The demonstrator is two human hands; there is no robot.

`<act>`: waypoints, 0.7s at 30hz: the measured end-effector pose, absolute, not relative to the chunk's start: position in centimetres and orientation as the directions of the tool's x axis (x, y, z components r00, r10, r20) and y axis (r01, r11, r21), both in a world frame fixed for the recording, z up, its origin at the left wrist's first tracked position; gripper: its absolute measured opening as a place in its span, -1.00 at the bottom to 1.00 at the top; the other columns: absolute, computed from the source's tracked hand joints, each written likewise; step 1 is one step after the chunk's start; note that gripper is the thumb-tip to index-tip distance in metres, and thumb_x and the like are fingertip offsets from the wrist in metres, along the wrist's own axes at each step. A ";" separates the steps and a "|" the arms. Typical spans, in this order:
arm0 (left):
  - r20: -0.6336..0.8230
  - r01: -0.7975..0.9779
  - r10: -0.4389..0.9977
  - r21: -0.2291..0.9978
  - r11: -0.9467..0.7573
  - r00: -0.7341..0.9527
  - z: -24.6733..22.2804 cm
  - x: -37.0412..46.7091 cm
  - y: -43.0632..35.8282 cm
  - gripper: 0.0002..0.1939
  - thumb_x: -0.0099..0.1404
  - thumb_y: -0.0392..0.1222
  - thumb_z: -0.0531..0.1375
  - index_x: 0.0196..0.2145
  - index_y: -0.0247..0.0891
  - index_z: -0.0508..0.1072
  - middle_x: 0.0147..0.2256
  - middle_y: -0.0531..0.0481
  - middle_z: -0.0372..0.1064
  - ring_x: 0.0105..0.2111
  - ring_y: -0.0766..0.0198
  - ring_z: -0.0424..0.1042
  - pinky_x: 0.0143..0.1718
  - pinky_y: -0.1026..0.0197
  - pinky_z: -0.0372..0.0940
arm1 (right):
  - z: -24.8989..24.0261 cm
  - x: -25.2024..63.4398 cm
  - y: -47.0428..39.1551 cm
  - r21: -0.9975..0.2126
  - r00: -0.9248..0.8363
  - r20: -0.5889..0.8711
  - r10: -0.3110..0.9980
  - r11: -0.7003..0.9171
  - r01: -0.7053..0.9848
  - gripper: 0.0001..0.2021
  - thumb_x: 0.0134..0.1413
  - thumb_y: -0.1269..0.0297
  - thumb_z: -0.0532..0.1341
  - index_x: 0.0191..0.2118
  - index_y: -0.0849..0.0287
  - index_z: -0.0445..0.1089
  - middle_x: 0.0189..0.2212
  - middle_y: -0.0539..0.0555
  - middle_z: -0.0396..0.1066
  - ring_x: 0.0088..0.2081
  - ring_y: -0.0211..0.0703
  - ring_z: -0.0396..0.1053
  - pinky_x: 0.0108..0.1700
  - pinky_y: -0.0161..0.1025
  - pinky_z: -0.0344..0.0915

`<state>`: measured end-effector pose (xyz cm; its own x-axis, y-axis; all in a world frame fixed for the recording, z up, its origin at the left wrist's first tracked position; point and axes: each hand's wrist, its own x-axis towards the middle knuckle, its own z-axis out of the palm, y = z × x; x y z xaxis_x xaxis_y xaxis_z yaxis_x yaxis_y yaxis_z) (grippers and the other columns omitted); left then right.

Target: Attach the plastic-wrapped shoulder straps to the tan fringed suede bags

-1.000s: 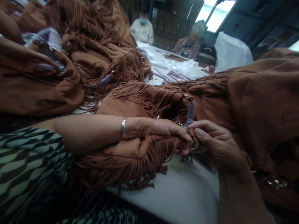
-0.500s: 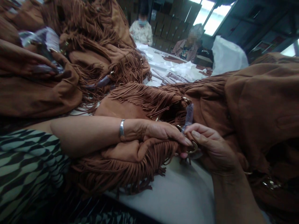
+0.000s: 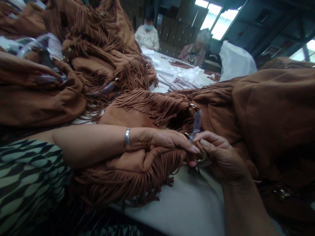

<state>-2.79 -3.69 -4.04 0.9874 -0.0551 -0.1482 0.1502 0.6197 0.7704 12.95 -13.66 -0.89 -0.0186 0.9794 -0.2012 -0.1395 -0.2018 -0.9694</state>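
A brown fringed suede handbag (image 3: 137, 160) lies on the table under my left forearm. My left hand (image 3: 169, 139) is closed at the bag's end, its thumb pressed on a gold metal ring (image 3: 202, 156). Facing it, my right hand (image 3: 222, 155) pinches a narrow brown leather strip (image 3: 199, 145) beside the ring between thumb and forefinger. A strap wrapped in clear plastic (image 3: 197, 122) rises just behind my fingertips to another gold ring (image 3: 194, 106) on the bag. My left fingers are mostly hidden below the thumb.
More brown fringed bags (image 3: 108, 55) are heaped at the left, where another person's hand (image 3: 29, 70) rests on one. A large brown bag (image 3: 275, 108) stands at the right. Farther back, two people sit by the white table (image 3: 159, 64) with plastic wrapping and a white bag (image 3: 236, 60).
The view has shifted slightly, so the scene sits a little lower and farther left. Both hands keep nearly the same hold at the ring.
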 end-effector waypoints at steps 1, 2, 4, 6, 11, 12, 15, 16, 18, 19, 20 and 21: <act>-0.142 0.153 -0.067 0.774 0.614 0.988 -4.0 -2.8 -3.7 -0.73 0.01 -0.10 0.33 -0.43 -0.39 0.50 -0.47 -0.04 0.42 -0.48 0.37 0.37 -0.42 0.36 0.27 | -0.9 13.0 -13.7 -0.971 -0.017 -0.191 0.981 -0.192 -0.141 -0.83 -0.09 0.23 0.36 -0.35 0.16 0.44 -0.53 -0.03 0.40 -0.59 -0.25 0.37 -0.58 -0.33 0.34; -0.138 0.160 -0.083 0.780 0.605 0.987 -4.0 -2.8 -3.6 -0.72 0.01 -0.08 0.33 -0.44 -0.40 0.51 -0.48 -0.05 0.42 -0.49 0.37 0.36 -0.45 0.36 0.27 | -1.0 12.9 -13.7 -0.974 -0.011 -0.176 0.984 -0.176 -0.143 -0.82 -0.11 0.22 0.36 -0.36 0.15 0.44 -0.53 -0.03 0.40 -0.59 -0.25 0.36 -0.59 -0.34 0.32; -0.145 0.181 -0.108 0.783 0.595 0.984 -3.8 -2.8 -3.6 -0.70 0.01 -0.06 0.33 -0.44 -0.41 0.51 -0.49 -0.05 0.42 -0.54 0.38 0.35 -0.49 0.36 0.25 | -1.0 12.9 -13.6 -0.979 -0.004 -0.149 0.989 -0.148 -0.139 -0.81 -0.12 0.21 0.37 -0.37 0.16 0.45 -0.53 -0.03 0.39 -0.59 -0.26 0.35 -0.60 -0.35 0.30; -0.163 0.199 -0.114 0.777 0.598 0.980 -3.6 -2.9 -3.7 -0.72 0.02 -0.06 0.32 -0.45 -0.38 0.51 -0.50 -0.03 0.42 -0.56 0.38 0.34 -0.51 0.35 0.25 | -1.0 12.9 -13.6 -0.983 -0.002 -0.135 0.991 -0.135 -0.126 -0.81 -0.12 0.20 0.37 -0.38 0.16 0.45 -0.54 -0.03 0.38 -0.60 -0.28 0.33 -0.59 -0.36 0.28; -0.195 0.236 -0.134 0.818 0.525 0.972 -3.8 -2.8 -3.9 -0.73 0.06 -0.04 0.28 -0.47 -0.36 0.52 -0.53 -0.01 0.39 -0.57 0.37 0.32 -0.53 0.33 0.25 | -0.7 13.4 -13.6 -0.983 -0.093 -0.159 0.983 -0.166 -0.076 -0.84 -0.07 0.22 0.35 -0.39 0.19 0.48 -0.63 -0.03 0.32 -0.63 -0.31 0.26 -0.60 -0.38 0.20; -0.196 0.239 -0.139 0.831 0.502 0.971 -3.9 -2.7 -3.9 -0.71 0.05 -0.02 0.28 -0.46 -0.35 0.52 -0.52 -0.01 0.39 -0.56 0.37 0.33 -0.53 0.33 0.25 | -0.6 13.6 -13.6 -0.986 -0.115 -0.150 0.982 -0.158 -0.061 -0.86 -0.07 0.24 0.35 -0.40 0.20 0.50 -0.64 -0.03 0.31 -0.62 -0.32 0.25 -0.58 -0.38 0.19; -0.191 0.240 -0.151 0.852 0.465 0.970 -4.2 -2.6 -4.0 -0.65 0.00 0.04 0.32 -0.46 -0.36 0.53 -0.51 -0.01 0.40 -0.54 0.37 0.33 -0.52 0.34 0.24 | 0.0 14.2 -13.9 -0.993 -0.167 -0.114 0.979 -0.115 0.003 -0.90 -0.06 0.29 0.34 -0.40 0.22 0.53 -0.61 -0.01 0.33 -0.57 -0.31 0.26 -0.52 -0.37 0.21; -0.193 0.250 -0.167 0.849 0.465 0.967 -4.2 -2.6 -4.1 -0.64 -0.02 0.04 0.33 -0.46 -0.37 0.52 -0.52 -0.01 0.40 -0.54 0.37 0.33 -0.53 0.34 0.24 | 0.3 14.3 -14.1 -0.994 -0.189 -0.107 0.976 -0.101 0.040 -0.90 -0.06 0.30 0.34 -0.39 0.22 0.54 -0.59 0.00 0.36 -0.55 -0.30 0.28 -0.50 -0.35 0.22; -0.197 0.263 -0.186 0.843 0.469 0.963 -4.1 -2.6 -4.3 -0.64 -0.02 0.04 0.33 -0.47 -0.37 0.52 -0.55 0.01 0.38 -0.56 0.37 0.32 -0.54 0.34 0.22 | 1.1 14.4 -14.6 -0.985 -0.209 -0.100 0.973 -0.068 0.159 -0.92 -0.05 0.33 0.34 -0.38 0.20 0.55 -0.55 0.02 0.41 -0.50 -0.27 0.32 -0.46 -0.35 0.24; -0.199 0.268 -0.192 0.840 0.472 0.961 -4.0 -2.7 -4.4 -0.64 -0.01 0.05 0.33 -0.48 -0.36 0.51 -0.56 0.02 0.37 -0.57 0.37 0.31 -0.54 0.34 0.21 | 1.6 14.4 -14.9 -0.971 -0.206 -0.101 0.973 -0.050 0.236 -0.93 -0.05 0.34 0.34 -0.37 0.20 0.55 -0.53 0.03 0.43 -0.47 -0.26 0.35 -0.44 -0.36 0.25; -0.200 0.272 -0.197 0.837 0.475 0.960 -4.0 -2.7 -4.4 -0.64 -0.01 0.05 0.33 -0.48 -0.35 0.51 -0.57 0.02 0.37 -0.57 0.37 0.31 -0.54 0.33 0.21 | 2.0 14.4 -15.1 -0.951 -0.196 -0.096 0.976 -0.031 0.307 -0.93 -0.05 0.35 0.34 -0.37 0.19 0.55 -0.51 0.03 0.45 -0.45 -0.25 0.37 -0.43 -0.37 0.26; -0.200 0.271 -0.195 0.837 0.475 0.960 -4.0 -2.8 -4.5 -0.64 -0.01 0.06 0.32 -0.47 -0.35 0.51 -0.56 0.03 0.37 -0.57 0.37 0.30 -0.54 0.33 0.20 | 2.3 14.3 -15.4 -0.931 -0.185 -0.091 0.979 -0.017 0.366 -0.94 -0.04 0.35 0.34 -0.37 0.18 0.54 -0.49 0.03 0.47 -0.43 -0.25 0.39 -0.41 -0.38 0.28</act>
